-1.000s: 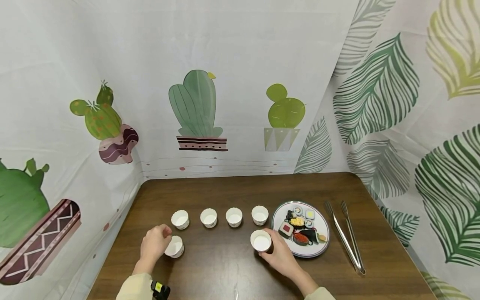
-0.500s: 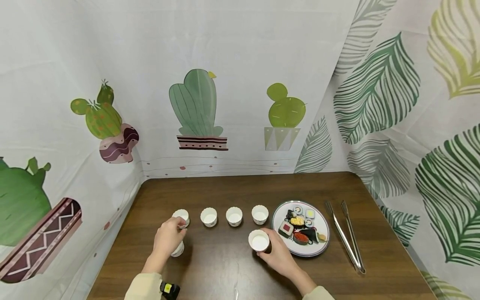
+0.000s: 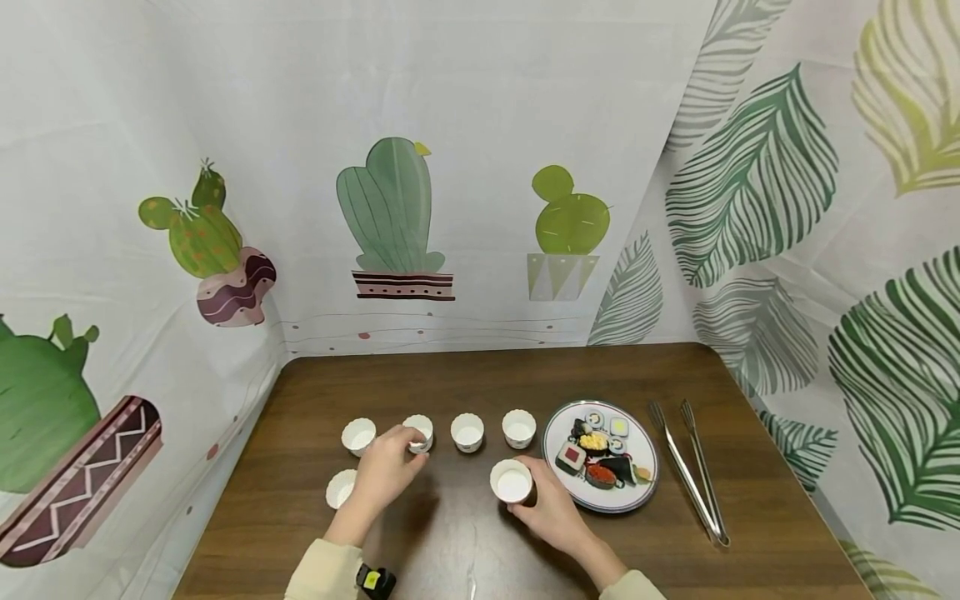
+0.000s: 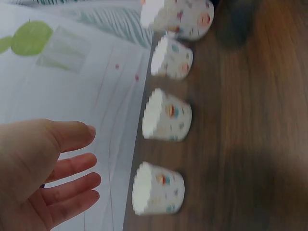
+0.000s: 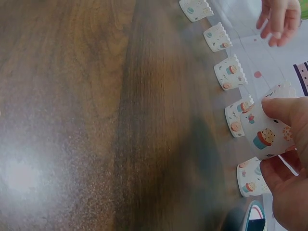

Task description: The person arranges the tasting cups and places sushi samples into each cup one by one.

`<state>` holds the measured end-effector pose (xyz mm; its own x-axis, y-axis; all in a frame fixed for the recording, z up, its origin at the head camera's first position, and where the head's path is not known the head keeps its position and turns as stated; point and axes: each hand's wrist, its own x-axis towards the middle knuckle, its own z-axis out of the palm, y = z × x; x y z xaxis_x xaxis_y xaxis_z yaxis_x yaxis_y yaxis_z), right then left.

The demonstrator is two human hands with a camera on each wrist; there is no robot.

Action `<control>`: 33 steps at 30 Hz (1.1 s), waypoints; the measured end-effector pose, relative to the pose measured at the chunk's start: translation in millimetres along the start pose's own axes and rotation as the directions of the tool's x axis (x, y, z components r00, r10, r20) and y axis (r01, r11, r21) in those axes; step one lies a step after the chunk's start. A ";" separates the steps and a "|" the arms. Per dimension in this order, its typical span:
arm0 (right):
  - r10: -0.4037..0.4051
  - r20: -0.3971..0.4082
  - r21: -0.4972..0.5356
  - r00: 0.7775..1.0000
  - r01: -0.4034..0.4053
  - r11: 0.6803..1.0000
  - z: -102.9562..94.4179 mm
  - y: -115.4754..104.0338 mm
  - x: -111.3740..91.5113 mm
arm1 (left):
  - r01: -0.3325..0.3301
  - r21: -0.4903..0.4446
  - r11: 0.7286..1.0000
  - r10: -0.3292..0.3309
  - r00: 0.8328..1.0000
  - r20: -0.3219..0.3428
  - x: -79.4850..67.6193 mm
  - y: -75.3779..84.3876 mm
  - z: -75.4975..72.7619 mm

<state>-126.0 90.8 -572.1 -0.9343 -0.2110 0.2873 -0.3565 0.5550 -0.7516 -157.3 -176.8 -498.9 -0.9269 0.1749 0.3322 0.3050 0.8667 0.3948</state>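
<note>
My right hand [image 3: 557, 510] grips a white paper baking cup [image 5: 263, 129] printed with cupcakes, its thumb on one side and its fingers on the other. The cup is above the table, left of the plate. My left hand [image 3: 388, 473] reaches over the table with nothing in it, its thumb and fingers [image 4: 79, 210] loosely extended. In the head view it partly hides a second baking cup [image 3: 418, 427] in the back row. Two more cups in that row, the middle one [image 3: 467, 432] and the right one [image 3: 519, 428], stand upright with their mouths up.
At the left stand a back cup [image 3: 357, 434] and a nearer cup [image 3: 340, 488]. A round plate [image 3: 609, 505] of sushi pieces [image 3: 596, 450] lies at the right, and metal tongs [image 3: 701, 483] lie beyond it. Printed cloth [image 3: 480, 167] hangs behind the brown table [image 3: 450, 542].
My left hand has moved right, from beside the near left cup to in front of the second back cup. My right hand, still holding its cup, has shifted slightly left.
</note>
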 end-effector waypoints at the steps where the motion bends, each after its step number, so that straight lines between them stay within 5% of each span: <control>1: -0.006 0.000 -0.005 1.000 0.006 1.000 0.3 -0.4 0.0 | -0.019 -0.005 1.000 0.019 1.000 -0.005 0.7 3.4 2.6; 8: -0.037 -0.019 -0.032 0.999 0.037 0.999 2.1 -3.0 0.6 | -0.121 -0.018 0.993 0.121 0.993 0.002 4.0 24.7 21.8; 19: -0.037 0.004 -0.022 0.999 0.038 0.999 4.3 -8.0 0.7 | -0.187 -0.077 0.979 0.189 0.981 0.032 4.1 51.7 40.1; 33: -0.057 0.011 -0.058 0.998 0.058 0.997 8.5 -12.4 -0.5 | -0.204 -0.077 0.976 0.207 0.977 0.040 1.3 60.7 55.6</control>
<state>-121.1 77.2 -568.0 -0.9123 -0.2512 0.3233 -0.4092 0.5879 -0.6978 -152.2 -98.0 -522.1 -0.8514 0.3690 0.3726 0.5034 0.7743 0.3834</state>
